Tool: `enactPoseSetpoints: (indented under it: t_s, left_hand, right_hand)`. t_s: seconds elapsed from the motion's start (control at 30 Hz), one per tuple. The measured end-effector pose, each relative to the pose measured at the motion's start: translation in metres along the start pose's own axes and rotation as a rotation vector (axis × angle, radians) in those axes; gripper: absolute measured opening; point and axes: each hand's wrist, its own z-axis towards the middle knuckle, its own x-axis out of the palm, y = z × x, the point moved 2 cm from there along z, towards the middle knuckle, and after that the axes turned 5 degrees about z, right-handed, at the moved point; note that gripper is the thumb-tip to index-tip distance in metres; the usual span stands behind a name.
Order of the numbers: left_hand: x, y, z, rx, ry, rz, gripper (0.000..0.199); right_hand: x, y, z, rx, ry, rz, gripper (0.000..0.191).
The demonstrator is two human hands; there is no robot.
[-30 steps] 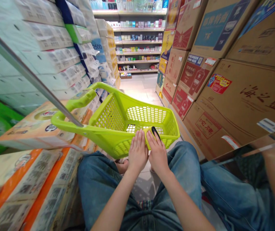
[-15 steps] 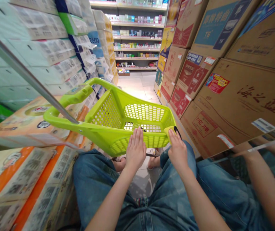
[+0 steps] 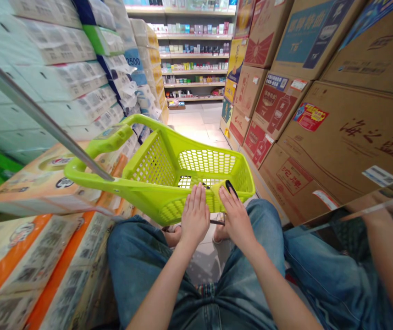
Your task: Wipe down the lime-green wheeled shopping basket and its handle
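A lime-green plastic mesh basket (image 3: 151,165) with a long curved handle sits over my denim-covered legs. My left hand (image 3: 195,215) lies flat on its near rim, fingers together. My right hand (image 3: 235,217) sits a little further right, its fingers curled over a lime-green piece with a black tip (image 3: 222,190) at the rim. What that piece is, I cannot tell. A thin metal pole (image 3: 34,110) runs from the upper left down to the basket's handle. Parts of the basket floor are hidden behind my hands.
Stacked packs of tissue paper (image 3: 69,55) line the left side, and printed cardboard cartons (image 3: 340,133) line the right. Store shelves (image 3: 196,59) stand at the far end of the tiled aisle (image 3: 192,123). A mirror (image 3: 361,220) at lower right reflects an arm and jeans.
My right hand and the lime-green piece were far right on the rim half a second ago and have slid left, close to where they were one second ago. My left hand has barely moved.
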Motion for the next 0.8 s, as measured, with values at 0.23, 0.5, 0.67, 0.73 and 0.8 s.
enactPoseSetpoints:
  t_s: [0.23,0.5,0.67,0.73,0.8]
  left_hand:
    - [0.001,0.0,0.0,-0.004,-0.008,-0.017,0.069]
    - [0.001,0.001,0.0,0.007,-0.019,-0.016,0.069]
    - [0.001,0.003,-0.001,0.018,-0.018,0.0,0.067]
    - [0.001,0.002,-0.001,0.01,-0.018,-0.002,0.068]
    - [0.0,0.001,-0.001,0.006,-0.02,-0.006,0.069]
  right_hand:
    - [-0.032,-0.079,-0.021,0.134,-0.11,0.05,0.093]
    - [0.008,0.017,0.0,0.148,-0.074,-0.15,0.081]
    - [0.021,0.05,0.013,0.053,0.003,-0.088,0.07]
    - [0.015,0.039,0.007,0.022,0.013,-0.065,0.075]
    - [0.005,0.019,-0.002,0.006,0.008,-0.055,0.081]
